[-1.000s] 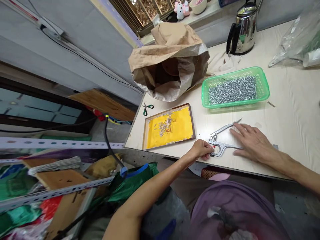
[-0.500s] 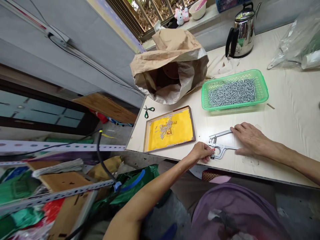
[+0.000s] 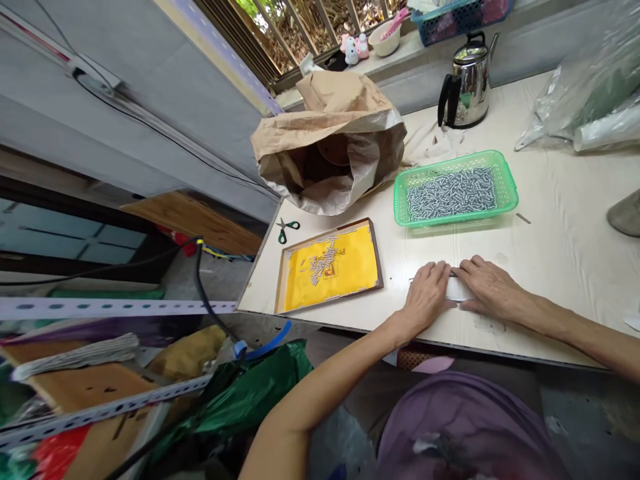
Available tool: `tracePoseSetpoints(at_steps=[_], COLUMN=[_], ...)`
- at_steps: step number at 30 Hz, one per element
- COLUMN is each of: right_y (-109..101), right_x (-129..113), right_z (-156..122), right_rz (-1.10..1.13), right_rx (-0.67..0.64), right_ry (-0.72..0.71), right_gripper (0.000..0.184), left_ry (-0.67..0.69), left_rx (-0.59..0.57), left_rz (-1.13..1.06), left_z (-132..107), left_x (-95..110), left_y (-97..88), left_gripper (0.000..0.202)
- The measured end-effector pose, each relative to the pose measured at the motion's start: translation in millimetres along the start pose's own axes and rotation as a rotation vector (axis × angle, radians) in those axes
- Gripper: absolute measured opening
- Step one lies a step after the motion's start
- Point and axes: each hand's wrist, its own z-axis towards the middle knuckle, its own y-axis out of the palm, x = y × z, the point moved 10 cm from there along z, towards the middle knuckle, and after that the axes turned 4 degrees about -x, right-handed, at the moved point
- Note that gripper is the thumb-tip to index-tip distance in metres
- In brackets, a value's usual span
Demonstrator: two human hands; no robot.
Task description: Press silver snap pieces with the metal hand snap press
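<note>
Left hand (image 3: 428, 293), right hand (image 3: 490, 290) both grasp metal tool (image 3: 456, 299). Looks part-done: loaded basket (image 3: 507, 189) at 12 o'clock, some pieces (image 3: 323, 263) in tray (image 3: 379, 261) at 9.

Grey wall (image 3: 165, 87), barred window (image 3: 299, 27), daylit foliage (image 3: 330, 23) outside, pale table (image 3: 560, 247) below.

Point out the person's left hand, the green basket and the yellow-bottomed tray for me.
Left hand (image 3: 426, 293): head view, on the back of the hand.
Green basket (image 3: 507, 185): head view, on its right end wall.
Yellow-bottomed tray (image 3: 357, 263): head view, on the bare yellow bottom.
</note>
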Motion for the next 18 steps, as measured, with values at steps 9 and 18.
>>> tracePoseSetpoints(at_steps=[9, 18], right_y=[1, -5], right_x=[1, 9], right_z=[-9, -11], right_rz=[0.060, 0.104], right_rx=[0.083, 0.092], right_ry=[-0.006, -0.048], right_gripper=[0.011, 0.022], left_ry=[0.044, 0.032], left_rx=[-0.155, -0.024], left_rz=[0.002, -0.020], left_z=[13, 8], left_x=[-3, -3], left_y=[13.3, 14.9], left_gripper=[0.025, 0.033])
